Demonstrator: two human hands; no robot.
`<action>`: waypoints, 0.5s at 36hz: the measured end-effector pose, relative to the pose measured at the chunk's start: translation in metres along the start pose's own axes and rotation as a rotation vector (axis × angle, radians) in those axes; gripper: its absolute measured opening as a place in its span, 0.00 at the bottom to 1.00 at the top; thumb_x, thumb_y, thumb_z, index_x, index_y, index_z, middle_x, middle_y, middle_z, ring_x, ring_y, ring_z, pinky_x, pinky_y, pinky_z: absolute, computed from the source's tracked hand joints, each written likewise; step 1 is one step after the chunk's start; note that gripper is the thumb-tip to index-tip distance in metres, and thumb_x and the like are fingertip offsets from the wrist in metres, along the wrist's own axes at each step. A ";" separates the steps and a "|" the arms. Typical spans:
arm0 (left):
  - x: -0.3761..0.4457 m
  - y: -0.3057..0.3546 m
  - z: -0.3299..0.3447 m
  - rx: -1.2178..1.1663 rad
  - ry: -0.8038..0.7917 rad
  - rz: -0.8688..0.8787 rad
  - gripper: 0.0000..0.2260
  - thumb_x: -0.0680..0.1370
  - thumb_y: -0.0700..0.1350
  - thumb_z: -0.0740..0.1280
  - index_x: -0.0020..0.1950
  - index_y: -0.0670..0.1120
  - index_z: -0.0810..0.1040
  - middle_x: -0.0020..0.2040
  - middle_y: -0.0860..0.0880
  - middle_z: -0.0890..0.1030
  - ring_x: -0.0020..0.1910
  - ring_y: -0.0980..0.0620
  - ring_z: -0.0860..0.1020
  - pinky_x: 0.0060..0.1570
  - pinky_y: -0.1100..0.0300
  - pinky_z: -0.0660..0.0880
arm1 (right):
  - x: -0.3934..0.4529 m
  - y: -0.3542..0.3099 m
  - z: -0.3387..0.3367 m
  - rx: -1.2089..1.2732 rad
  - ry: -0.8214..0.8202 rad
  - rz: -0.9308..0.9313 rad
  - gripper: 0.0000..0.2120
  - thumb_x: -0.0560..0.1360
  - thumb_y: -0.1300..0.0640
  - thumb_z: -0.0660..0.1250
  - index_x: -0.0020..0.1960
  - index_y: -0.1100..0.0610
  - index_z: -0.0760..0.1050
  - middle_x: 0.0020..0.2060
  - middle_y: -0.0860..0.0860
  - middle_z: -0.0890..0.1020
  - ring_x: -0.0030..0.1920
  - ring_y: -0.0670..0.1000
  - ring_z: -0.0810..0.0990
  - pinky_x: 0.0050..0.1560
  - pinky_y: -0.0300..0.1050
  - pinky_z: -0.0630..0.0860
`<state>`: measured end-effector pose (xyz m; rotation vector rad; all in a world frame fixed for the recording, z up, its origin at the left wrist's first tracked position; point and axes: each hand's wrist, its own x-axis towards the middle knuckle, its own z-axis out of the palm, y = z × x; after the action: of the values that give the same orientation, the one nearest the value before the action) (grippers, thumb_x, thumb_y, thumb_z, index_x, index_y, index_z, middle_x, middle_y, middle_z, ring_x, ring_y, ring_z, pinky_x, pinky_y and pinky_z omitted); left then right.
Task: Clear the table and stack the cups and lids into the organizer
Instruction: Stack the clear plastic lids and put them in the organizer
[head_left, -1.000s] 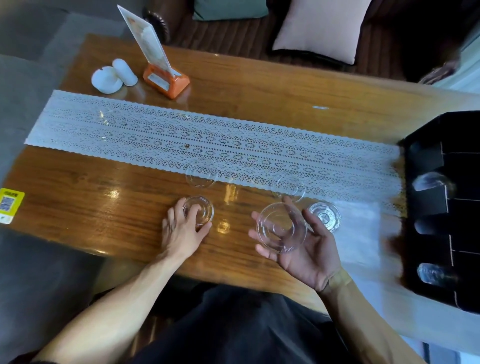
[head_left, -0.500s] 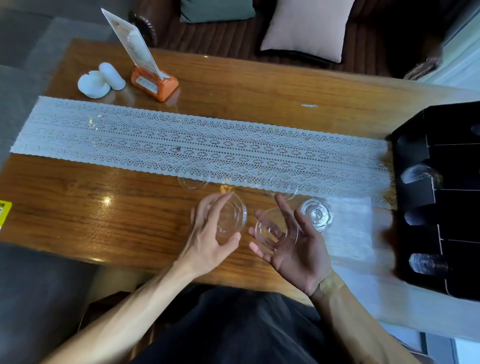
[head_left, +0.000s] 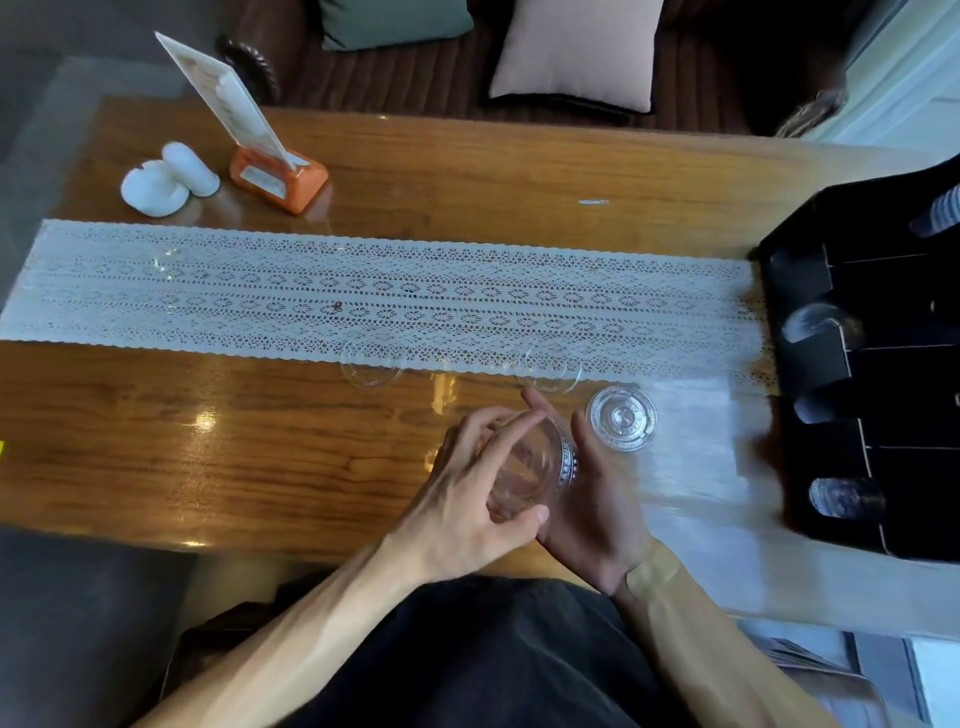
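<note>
Clear plastic lids (head_left: 535, 465) are pressed together between my two hands above the table's near edge. My left hand (head_left: 467, 499) covers them from the left, my right hand (head_left: 592, 499) cups them from below and the right. A flat clear lid (head_left: 621, 418) lies on the wood just right of my hands. Two more clear lids (head_left: 372, 367) (head_left: 551, 370) rest at the near edge of the lace runner. The black organizer (head_left: 831, 364) stands at the right, with clear cups or lids showing in several of its slots.
A white lace runner (head_left: 260, 296) crosses the wooden table (head_left: 156, 441). At the far left stand an orange menu holder (head_left: 280, 176) and white ceramic pieces (head_left: 166, 179). Cushions (head_left: 571, 49) lie on the bench beyond the table.
My left hand lifted a lid off the table and carried it right to the lid in my right hand. The two lids now sit together between both hands.
</note>
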<state>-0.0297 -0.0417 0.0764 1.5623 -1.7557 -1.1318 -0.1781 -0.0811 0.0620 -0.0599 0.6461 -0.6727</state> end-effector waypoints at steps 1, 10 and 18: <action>0.000 0.000 -0.001 -0.004 -0.003 -0.003 0.36 0.72 0.47 0.74 0.77 0.54 0.62 0.71 0.54 0.61 0.68 0.51 0.68 0.60 0.55 0.75 | 0.000 0.000 0.000 -0.014 -0.005 -0.002 0.26 0.81 0.41 0.56 0.76 0.50 0.67 0.71 0.62 0.71 0.68 0.61 0.71 0.75 0.67 0.54; 0.000 0.002 -0.007 -0.012 -0.018 0.000 0.36 0.71 0.52 0.75 0.75 0.57 0.63 0.70 0.58 0.63 0.67 0.57 0.69 0.58 0.58 0.77 | 0.000 0.000 0.005 -0.069 -0.021 -0.017 0.23 0.80 0.40 0.57 0.71 0.47 0.72 0.60 0.56 0.81 0.58 0.58 0.79 0.61 0.62 0.71; 0.004 0.007 -0.019 0.135 -0.069 0.103 0.36 0.68 0.49 0.77 0.74 0.58 0.67 0.73 0.57 0.64 0.71 0.56 0.68 0.66 0.55 0.71 | -0.002 -0.006 0.006 -0.084 0.019 0.068 0.24 0.79 0.39 0.56 0.71 0.47 0.71 0.59 0.54 0.83 0.54 0.61 0.78 0.50 0.58 0.76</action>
<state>-0.0190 -0.0505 0.0914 1.5065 -1.9712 -1.0482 -0.1787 -0.0855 0.0691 -0.1092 0.6916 -0.5811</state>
